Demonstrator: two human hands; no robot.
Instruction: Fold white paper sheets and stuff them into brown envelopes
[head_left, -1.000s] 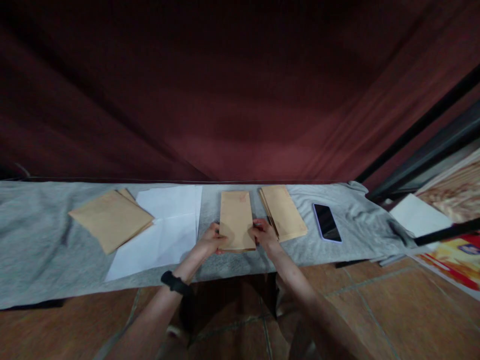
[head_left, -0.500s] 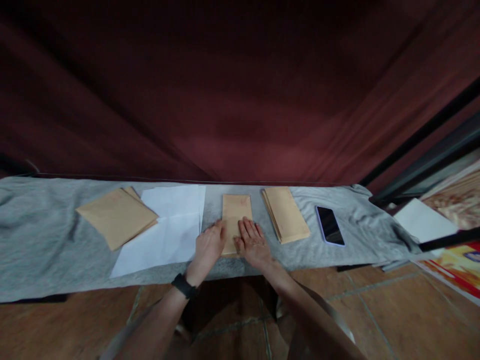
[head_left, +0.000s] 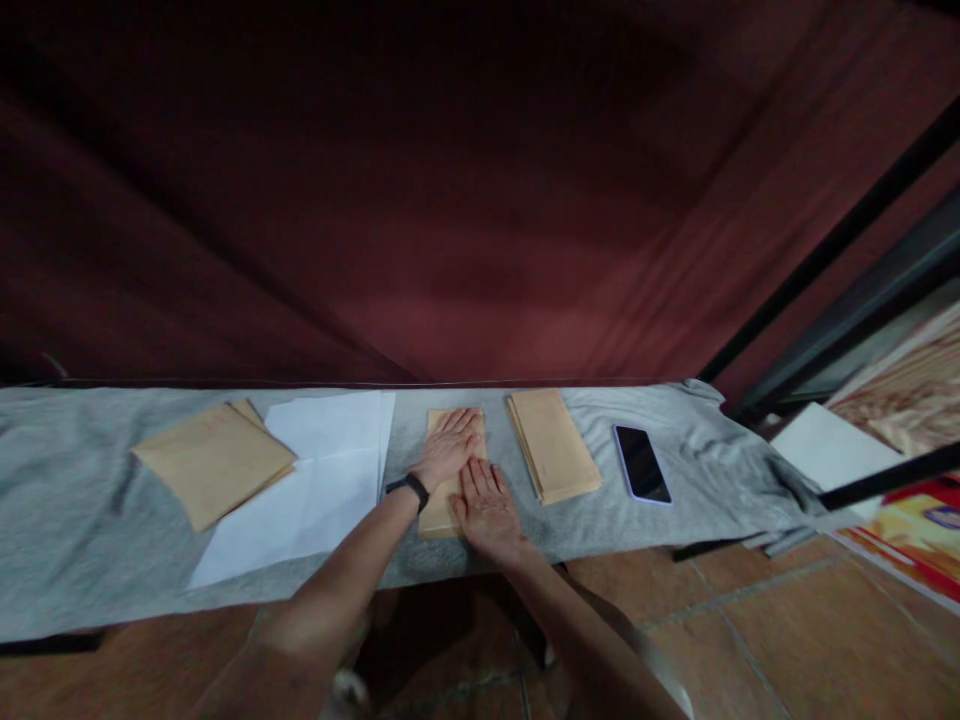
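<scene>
A brown paper envelope (head_left: 442,522) lies flat in front of me on the grey cloth, partly covered by both hands. My left hand (head_left: 448,446), with a dark band at its wrist, rests flat on the envelope's upper part, fingers stretched out. Lower down, my right hand (head_left: 489,505) lies open over the right edge, its fingertips close to the left hand. To the right is a stack of folded brown envelopes (head_left: 556,450). On the left, more brown envelopes (head_left: 217,460) overlap white paper sheets (head_left: 322,490).
A phone (head_left: 643,465) with a pale purple edge lies right of the stack. Grey cloth (head_left: 67,510) covers the narrow bench. Behind it hangs a dark red curtain (head_left: 480,250). Black metal bars (head_left: 892,475) and a white board (head_left: 832,445) stand at the right.
My left hand has moved from the envelope's lower left edge up onto its upper part. The right hand stays on the right side. The whole view has shifted slightly.
</scene>
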